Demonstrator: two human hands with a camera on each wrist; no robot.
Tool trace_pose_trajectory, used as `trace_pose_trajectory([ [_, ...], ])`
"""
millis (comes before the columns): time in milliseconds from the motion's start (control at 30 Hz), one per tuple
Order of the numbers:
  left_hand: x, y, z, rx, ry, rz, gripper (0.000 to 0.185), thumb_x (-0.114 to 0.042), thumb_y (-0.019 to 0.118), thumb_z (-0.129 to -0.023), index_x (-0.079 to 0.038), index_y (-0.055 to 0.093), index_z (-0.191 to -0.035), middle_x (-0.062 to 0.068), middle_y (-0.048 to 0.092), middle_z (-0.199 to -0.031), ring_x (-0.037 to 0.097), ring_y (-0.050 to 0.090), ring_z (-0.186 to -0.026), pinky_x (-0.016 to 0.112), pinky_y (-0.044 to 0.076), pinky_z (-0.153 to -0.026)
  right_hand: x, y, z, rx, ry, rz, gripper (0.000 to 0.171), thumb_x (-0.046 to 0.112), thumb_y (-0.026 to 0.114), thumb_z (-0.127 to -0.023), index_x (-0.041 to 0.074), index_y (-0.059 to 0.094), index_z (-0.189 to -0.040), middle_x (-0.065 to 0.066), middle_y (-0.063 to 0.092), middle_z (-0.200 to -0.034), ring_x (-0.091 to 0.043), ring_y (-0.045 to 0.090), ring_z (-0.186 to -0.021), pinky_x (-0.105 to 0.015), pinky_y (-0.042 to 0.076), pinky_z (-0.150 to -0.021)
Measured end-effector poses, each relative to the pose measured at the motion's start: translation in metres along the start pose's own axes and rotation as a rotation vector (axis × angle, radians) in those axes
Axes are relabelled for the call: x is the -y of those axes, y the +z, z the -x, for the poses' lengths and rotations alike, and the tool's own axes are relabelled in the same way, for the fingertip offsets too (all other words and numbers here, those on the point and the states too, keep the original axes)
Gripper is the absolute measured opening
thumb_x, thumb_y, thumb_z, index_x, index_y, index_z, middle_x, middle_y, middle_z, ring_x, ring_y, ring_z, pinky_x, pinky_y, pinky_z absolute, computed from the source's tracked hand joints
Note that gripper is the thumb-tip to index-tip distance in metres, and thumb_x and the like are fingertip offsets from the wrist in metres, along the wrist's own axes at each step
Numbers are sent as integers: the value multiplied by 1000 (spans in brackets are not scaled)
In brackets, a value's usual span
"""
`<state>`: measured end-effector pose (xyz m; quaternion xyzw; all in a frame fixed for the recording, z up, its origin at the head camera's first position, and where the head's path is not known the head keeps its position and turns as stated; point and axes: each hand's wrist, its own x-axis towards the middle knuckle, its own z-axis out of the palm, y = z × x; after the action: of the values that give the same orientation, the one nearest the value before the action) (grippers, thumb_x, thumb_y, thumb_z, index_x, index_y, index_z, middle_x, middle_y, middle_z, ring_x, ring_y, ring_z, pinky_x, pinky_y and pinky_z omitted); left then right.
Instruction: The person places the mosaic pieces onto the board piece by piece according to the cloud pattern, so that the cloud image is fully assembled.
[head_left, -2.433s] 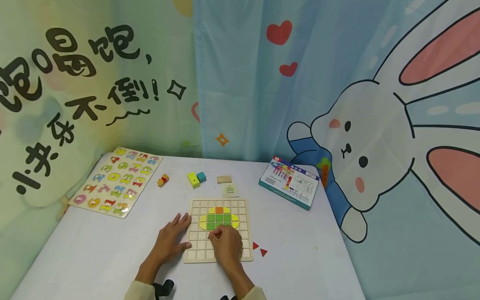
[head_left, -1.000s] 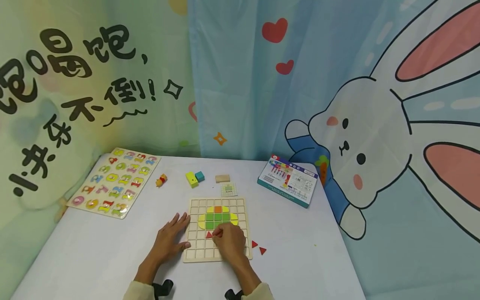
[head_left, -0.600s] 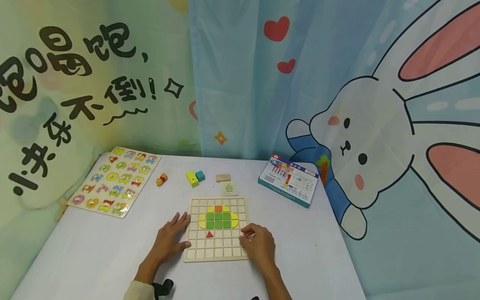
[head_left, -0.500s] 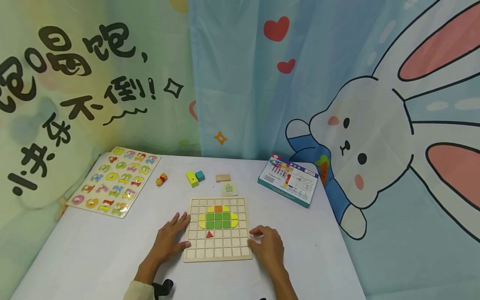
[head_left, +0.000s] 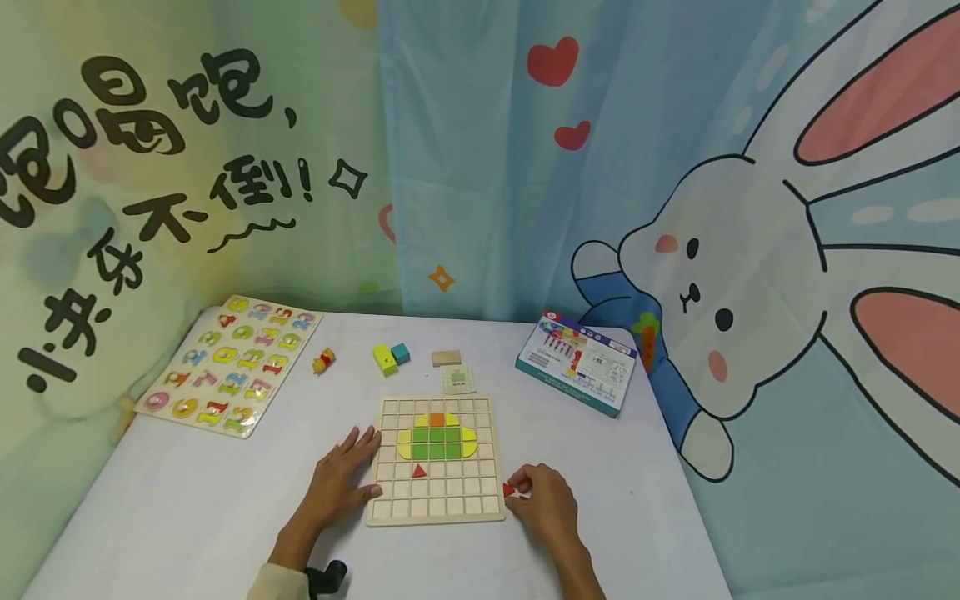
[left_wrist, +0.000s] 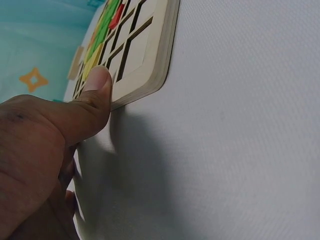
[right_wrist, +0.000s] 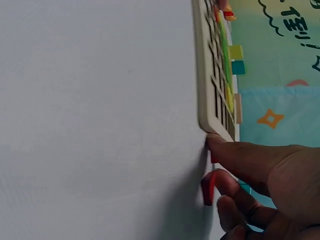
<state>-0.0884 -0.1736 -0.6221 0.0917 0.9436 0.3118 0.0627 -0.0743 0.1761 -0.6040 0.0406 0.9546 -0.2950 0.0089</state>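
Observation:
A square wooden grid board (head_left: pixel 438 508) lies on the white table. Green squares (head_left: pixel 437 443), yellow rounded pieces (head_left: pixel 405 443) and an orange square (head_left: pixel 437 420) sit in its cells, with a lone red triangle (head_left: pixel 419 471) below them. My left hand (head_left: pixel 337 483) rests flat at the board's left edge, its thumb (left_wrist: pixel 97 82) against the side. Beyond the right edge, the thumb and index finger of my right hand (head_left: pixel 546 504) close around a loose red triangle (head_left: pixel 507 490). Another red piece (right_wrist: pixel 207 189) shows beside the index fingertip in the right wrist view.
A small pattern card (head_left: pixel 459 380) and a wooden block (head_left: pixel 446 357) lie behind the board. Yellow-green and teal blocks (head_left: pixel 401 353), a small figure (head_left: pixel 324 361) and a number puzzle (head_left: pixel 228 367) are farther left. A boxed set (head_left: pixel 577 363) lies at back right.
My right hand has left the red triangle in the grid cell and moved right, off the board, down to the loose red triangles. My left hand has stayed at the board's edge.

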Motion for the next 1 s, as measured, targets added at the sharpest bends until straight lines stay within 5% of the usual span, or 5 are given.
trace_pose_trajectory([
  [367,-2,-1,1,-9,-2,-9,94,-22,88,-86,-12,39,-165,10,34,-173,41,20,-165,71,24,-127,2,-5,-2,62,-29,-138,22,3,91,-77,15,75,-84,5,72,-77,-10,50,-64,-24,38,-55],
  [667,-1,1,0,-6,5,4,94,-22,88,-86,-12,39,-165,10,33,-173,41,20,-165,71,24,-127,8,-13,2,111,-82,-102,19,4,87,-84,16,72,-84,7,60,-74,-7,51,-67,-22,40,-58],
  [1000,0,1,-2,1,4,2,94,-23,88,-86,-12,38,-165,9,32,-174,40,19,-165,70,23,-128,54,22,-8,118,-152,-357,18,0,79,-91,12,77,-105,1,66,-84,-8,55,-69,-19,47,-60],
])
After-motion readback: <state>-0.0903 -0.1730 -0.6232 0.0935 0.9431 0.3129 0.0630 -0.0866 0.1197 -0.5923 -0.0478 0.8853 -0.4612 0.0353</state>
